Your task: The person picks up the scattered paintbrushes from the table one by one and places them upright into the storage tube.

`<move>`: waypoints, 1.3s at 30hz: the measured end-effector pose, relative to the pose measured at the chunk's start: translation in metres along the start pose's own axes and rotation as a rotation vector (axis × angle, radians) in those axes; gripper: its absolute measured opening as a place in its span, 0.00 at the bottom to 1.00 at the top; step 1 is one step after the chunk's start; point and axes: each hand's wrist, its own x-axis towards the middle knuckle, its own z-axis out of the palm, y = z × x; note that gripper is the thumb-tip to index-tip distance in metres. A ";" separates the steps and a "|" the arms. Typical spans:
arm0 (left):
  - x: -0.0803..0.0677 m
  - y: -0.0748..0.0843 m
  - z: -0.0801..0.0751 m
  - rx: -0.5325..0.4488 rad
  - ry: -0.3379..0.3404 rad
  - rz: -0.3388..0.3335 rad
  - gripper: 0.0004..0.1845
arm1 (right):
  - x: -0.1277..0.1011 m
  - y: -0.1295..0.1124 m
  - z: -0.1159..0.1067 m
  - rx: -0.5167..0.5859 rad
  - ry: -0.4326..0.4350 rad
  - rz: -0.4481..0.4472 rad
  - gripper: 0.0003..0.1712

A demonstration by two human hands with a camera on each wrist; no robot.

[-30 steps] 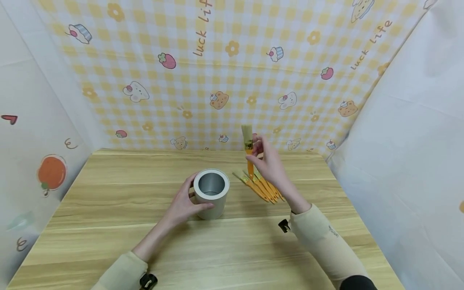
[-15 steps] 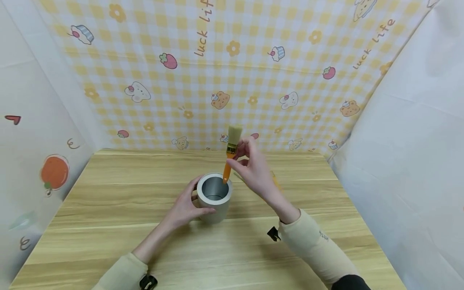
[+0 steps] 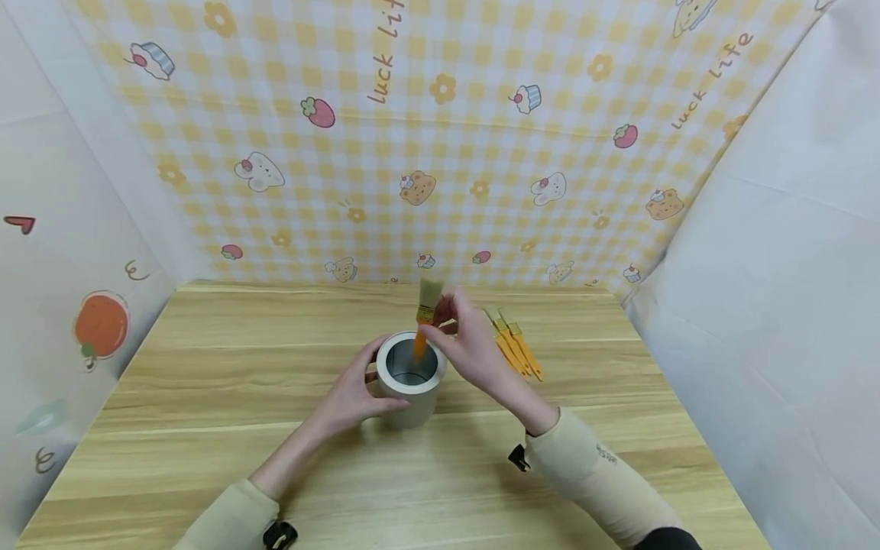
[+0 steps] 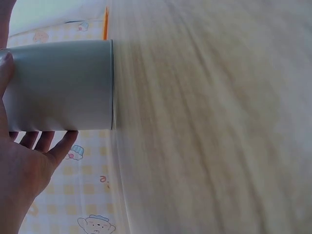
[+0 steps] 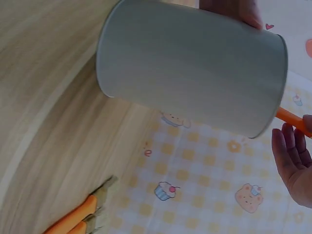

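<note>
A pale grey-white cylindrical canister (image 3: 411, 409) with a metallic inside stands upright on the table. My left hand (image 3: 354, 393) grips it from the left, thumb in front and fingers behind, as the left wrist view of the hand (image 4: 24, 165) also shows. Between thumb and fingers, my right hand (image 3: 470, 344) pinches a paintbrush (image 3: 424, 313) with an orange handle. Its pale bristles point up, and the handle's lower end dips inside the canister's mouth. In the right wrist view, the orange handle (image 5: 291, 118) passes behind the canister's rim.
Several more orange-handled paintbrushes (image 3: 516, 347) lie on the wooden table (image 3: 275, 321), right of the canister and partly behind my right hand. A yellow checked backdrop (image 3: 440, 153) rises behind the table, with white sheets on both sides.
My right hand has carried the paintbrush left from above the other brushes, then lowered its handle into the canister. The canister, in my left hand, has shifted slightly right and nearer.
</note>
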 end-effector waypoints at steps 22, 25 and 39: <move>-0.001 -0.001 0.000 -0.001 -0.019 -0.016 0.55 | -0.015 0.019 0.022 -0.258 -0.017 -0.109 0.09; -0.001 -0.001 0.000 -0.003 -0.021 -0.019 0.55 | -0.017 0.019 0.023 -0.254 -0.003 -0.101 0.09; -0.001 0.001 0.000 -0.003 -0.014 -0.047 0.56 | -0.011 0.034 -0.009 -0.104 0.029 0.059 0.22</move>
